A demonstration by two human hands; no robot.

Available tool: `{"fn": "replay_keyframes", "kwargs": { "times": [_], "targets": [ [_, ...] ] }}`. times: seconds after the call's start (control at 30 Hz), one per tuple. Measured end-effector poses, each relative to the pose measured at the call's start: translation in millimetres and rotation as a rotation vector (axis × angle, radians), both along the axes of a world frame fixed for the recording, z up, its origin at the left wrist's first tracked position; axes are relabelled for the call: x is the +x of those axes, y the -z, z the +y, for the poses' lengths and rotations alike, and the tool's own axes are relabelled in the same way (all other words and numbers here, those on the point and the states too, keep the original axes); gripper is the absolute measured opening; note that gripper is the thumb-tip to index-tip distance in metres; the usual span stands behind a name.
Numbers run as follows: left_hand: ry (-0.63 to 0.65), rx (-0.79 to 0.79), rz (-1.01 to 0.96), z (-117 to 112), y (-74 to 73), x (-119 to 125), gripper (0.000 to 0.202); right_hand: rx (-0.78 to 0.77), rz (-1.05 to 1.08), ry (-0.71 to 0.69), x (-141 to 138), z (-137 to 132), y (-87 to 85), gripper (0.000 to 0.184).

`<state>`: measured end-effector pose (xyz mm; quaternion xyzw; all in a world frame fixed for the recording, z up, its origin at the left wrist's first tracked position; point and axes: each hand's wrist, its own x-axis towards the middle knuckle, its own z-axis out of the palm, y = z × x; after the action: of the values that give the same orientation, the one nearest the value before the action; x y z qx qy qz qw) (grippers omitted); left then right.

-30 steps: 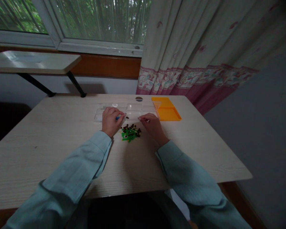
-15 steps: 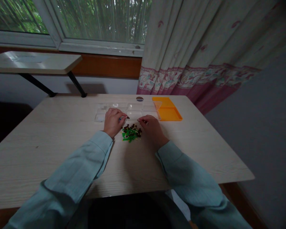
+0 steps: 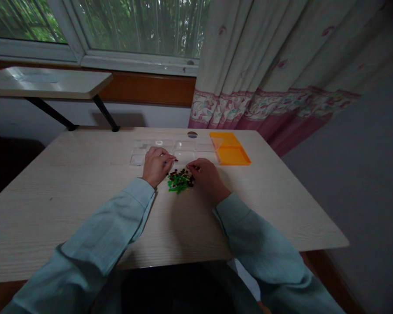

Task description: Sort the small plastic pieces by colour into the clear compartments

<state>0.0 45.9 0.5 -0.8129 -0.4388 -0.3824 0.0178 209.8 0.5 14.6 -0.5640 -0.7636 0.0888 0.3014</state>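
Observation:
My left hand (image 3: 156, 167) is closed in a pinch, and a small dark brown piece (image 3: 176, 160) pokes out from its fingertips. Opposite it, my right hand (image 3: 207, 175) has its thumb and fingers pressed together at the pile's far right edge; whatever they hold is too small to make out. Between and just below the hands lies a pile of tiny green, dark brown and pale pieces (image 3: 180, 181), which look like toy building bricks. Directly behind the hands sits a clear plastic compartment tray (image 3: 185, 145), its lower left part covered by my left hand.
An orange divided tray (image 3: 232, 148) adjoins the clear tray's right end. A round dark disc (image 3: 192, 134) lies near the back edge of the wooden table (image 3: 94, 183). A raised shelf (image 3: 52, 83) on black legs stands at the back left. A curtain (image 3: 258, 87) hangs behind.
My right hand has shifted slightly left, its fingertips now closer to the pile. My left hand keeps its pinch in nearly the same spot. The view has tilted very slightly.

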Motion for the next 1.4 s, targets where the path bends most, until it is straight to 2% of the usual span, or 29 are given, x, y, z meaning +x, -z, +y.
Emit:
{"fn": "replay_keyframes", "kwargs": {
  "times": [0.3, 0.7, 1.2, 1.4],
  "targets": [
    [0.008, 0.016, 0.006, 0, 0.4, 1, 0.019, 0.023, -0.168, -0.180, -3, -1, -0.4, 0.015],
    [0.038, 0.030, -0.015, 0, -0.3, 2, 0.019, 0.007, -0.386, -0.173, -6, -11, -14.8, 0.020],
    [0.053, 0.024, -0.016, -1, -0.7, 2, 0.020, -0.023, -0.362, -0.160, -10, -15, -17.3, 0.015],
    [0.140, 0.015, -0.012, -1, -1.2, 3, 0.020, -0.035, -0.285, -0.140, -11, -13, -12.1, 0.014]
  ]
}}
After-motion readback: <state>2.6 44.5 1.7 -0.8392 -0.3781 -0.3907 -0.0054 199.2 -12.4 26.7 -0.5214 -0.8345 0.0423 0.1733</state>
